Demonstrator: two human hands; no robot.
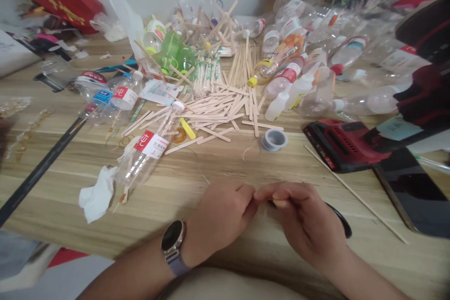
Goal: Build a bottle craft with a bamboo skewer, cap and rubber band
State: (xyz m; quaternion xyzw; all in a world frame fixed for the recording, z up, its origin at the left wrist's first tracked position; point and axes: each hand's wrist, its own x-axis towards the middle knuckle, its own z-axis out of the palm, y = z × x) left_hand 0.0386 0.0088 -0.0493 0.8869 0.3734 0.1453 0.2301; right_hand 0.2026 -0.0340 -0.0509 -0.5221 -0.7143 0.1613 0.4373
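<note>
My left hand (227, 215), with a watch on its wrist, is closed in a pinch above the near part of the table. Its fingertips meet those of my right hand (305, 218), whose thumb and forefinger are also pressed together. Whatever lies between the fingertips is too small to make out. A thin thread (200, 168) runs along the table and disappears behind my left hand. Beneath my right hand lies a black curved handle (342, 220), mostly covered. Beyond the hands stands a small grey-white round cup (274, 140).
Flat wooden sticks (218, 108) are heaped mid-table. A clear labelled bottle (147, 150) and crumpled tissue (96, 194) lie left. At right are a red-black power tool (344, 143), a phone (415, 192) and a thin wooden rod (355, 192). Plastic bottles (351, 51) crowd the back.
</note>
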